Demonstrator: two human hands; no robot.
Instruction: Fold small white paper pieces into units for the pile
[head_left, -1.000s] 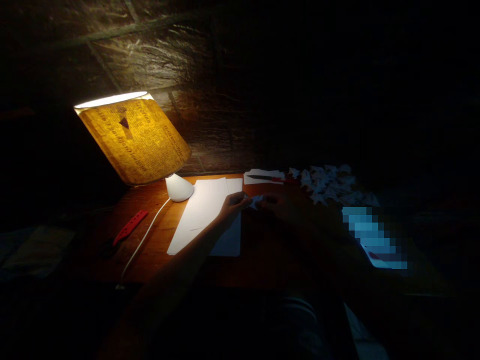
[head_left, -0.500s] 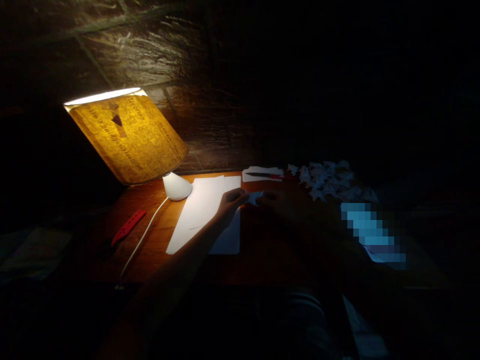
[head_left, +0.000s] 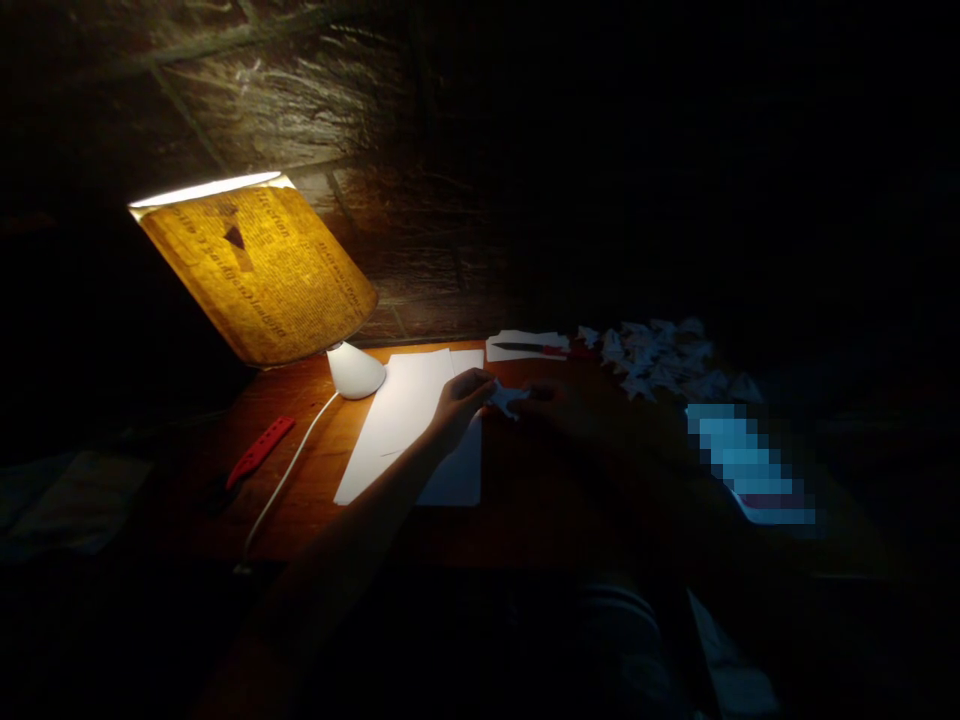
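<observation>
Worktop (head_left: 525,535) dim toward the near edge; white cord (head_left: 289,470) runs across it at left, red-handled tool (head_left: 260,450) just beside. Glowing blue object (head_left: 742,455) at right, pixelated, identity unclear. White sheets (head_left: 409,420) overlap mid-worktop, partly under the left forearm. Left hand (head_left: 461,397) closed, thumb and fingers pinching a small folded paper (head_left: 508,399); right hand (head_left: 551,402), in shadow, grips its right side. Paper between both hands, right of the sheets. Lit lamp (head_left: 259,275) farther left. Far right, heaped folded papers (head_left: 656,355); dark-bladed knife (head_left: 525,348) on paper scraps (head_left: 517,338). Stone wall (head_left: 300,110) behind.
</observation>
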